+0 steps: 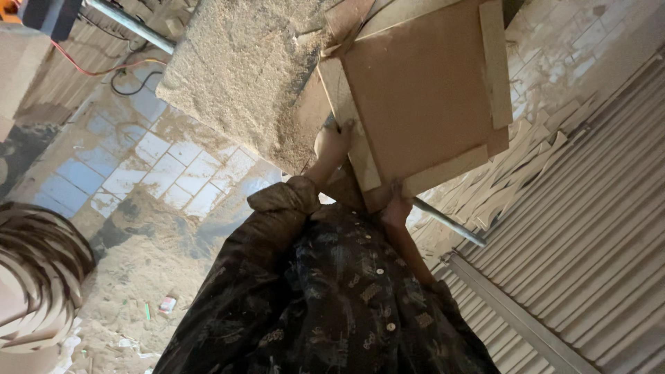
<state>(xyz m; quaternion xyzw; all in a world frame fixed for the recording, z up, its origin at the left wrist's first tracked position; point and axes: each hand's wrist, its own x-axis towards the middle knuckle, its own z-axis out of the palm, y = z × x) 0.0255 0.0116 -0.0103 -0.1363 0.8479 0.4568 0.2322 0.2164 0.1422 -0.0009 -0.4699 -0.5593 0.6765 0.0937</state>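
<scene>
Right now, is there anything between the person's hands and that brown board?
Nothing visible. The left hand grips the edge of the brown board directly, and the right hand touches its lower corner. Sawdust lies on the table beside it.

The 1 head-worn camera looks steeply down the person's own patterned shirt [332, 298], which fills the lower centre of the frame, and sits close above the brown board [422, 90] at upper right, with the tiled floor [166, 166] farther off at left.
</scene>
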